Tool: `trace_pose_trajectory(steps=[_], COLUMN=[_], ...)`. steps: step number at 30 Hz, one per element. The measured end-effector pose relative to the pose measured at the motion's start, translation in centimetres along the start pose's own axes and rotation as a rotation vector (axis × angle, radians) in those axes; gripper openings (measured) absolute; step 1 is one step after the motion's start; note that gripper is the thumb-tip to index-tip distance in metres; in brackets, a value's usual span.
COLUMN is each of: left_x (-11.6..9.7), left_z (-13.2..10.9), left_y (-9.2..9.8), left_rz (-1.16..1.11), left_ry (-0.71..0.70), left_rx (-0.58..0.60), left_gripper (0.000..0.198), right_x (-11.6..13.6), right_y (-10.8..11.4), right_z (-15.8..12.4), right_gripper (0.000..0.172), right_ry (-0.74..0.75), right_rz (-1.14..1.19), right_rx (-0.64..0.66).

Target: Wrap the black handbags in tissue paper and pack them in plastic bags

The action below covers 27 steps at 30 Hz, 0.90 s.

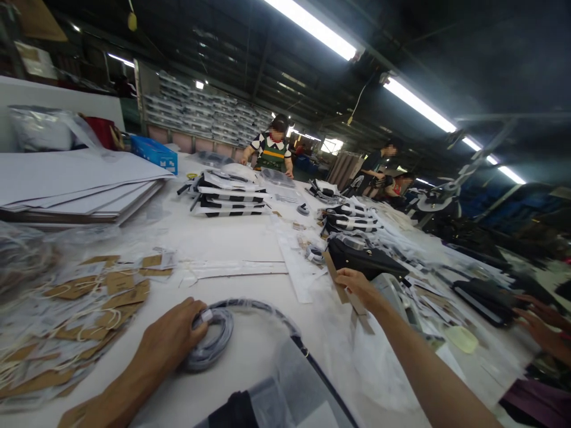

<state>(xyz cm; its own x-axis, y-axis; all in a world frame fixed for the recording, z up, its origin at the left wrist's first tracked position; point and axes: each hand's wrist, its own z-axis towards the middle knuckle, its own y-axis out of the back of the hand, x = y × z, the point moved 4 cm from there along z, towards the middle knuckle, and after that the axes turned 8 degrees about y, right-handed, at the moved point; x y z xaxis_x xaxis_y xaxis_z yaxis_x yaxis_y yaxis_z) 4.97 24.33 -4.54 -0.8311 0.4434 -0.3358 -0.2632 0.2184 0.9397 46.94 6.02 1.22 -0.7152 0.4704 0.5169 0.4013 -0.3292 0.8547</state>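
Note:
My left hand (pixel 178 333) is closed round the edge of a coiled strap (pixel 212 342) wrapped in clear plastic. From the coil a wrapped length arches right to a dark strap with a metal ring (pixel 306 352). That strap runs down to a black bag (pixel 232 410) partly covered by translucent sheeting, cut off by the bottom edge. Farther right, my right hand (pixel 363 290) has its fingers closed on a brown cardboard strip (pixel 334 276), beside a black handbag (pixel 366 258). The fingertips partly hide the strip.
Cardboard tags with white strings (pixel 111 297) are spread at left, below stacked white sheets (pixel 80 178). Bundled black-and-white bags (pixel 232 199) stand across the white table (pixel 241 241). A co-worker (pixel 272 151) stands opposite; another person's hands (pixel 542 321) are at far right.

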Motion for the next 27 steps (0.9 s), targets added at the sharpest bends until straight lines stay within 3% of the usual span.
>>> trace_pose_trajectory(steps=[4,8,16,21,24,27], left_x=[-0.4,-0.3,-0.4,-0.6,-0.7,-0.8], left_z=[-0.2,-0.1,-0.3,-0.4,-0.4,-0.5], left_y=[0.4,0.3,0.6,0.8,1.0,1.1], left_rz=[0.013,0.001,-0.018,-0.016,-0.009,-0.016], left_ry=[0.006,0.004,-0.003,0.004,0.021,0.017], left_rx=[0.005,0.006,0.016,0.021,0.04,0.045], left_gripper=[0.029,0.028,0.029,0.028,0.027,0.026], right_x=[-0.5,-1.5,-1.7,0.9,3.6,6.6], right_y=[-1.3,-1.1,0.4,0.5,0.5,0.4], right_z=[-0.2,-0.6,-1.1,-1.7,-2.3,-2.8], right_gripper=[0.015,0.006,0.014,0.019,0.035,0.035], right_ry=[-0.058,-0.119,-0.166,-0.047,0.054,0.141], right_rz=[-0.039,-0.121,0.011,0.114,0.104,0.077], right_rx=[0.031,-0.016,-0.071,-0.087,-0.147,-0.216])
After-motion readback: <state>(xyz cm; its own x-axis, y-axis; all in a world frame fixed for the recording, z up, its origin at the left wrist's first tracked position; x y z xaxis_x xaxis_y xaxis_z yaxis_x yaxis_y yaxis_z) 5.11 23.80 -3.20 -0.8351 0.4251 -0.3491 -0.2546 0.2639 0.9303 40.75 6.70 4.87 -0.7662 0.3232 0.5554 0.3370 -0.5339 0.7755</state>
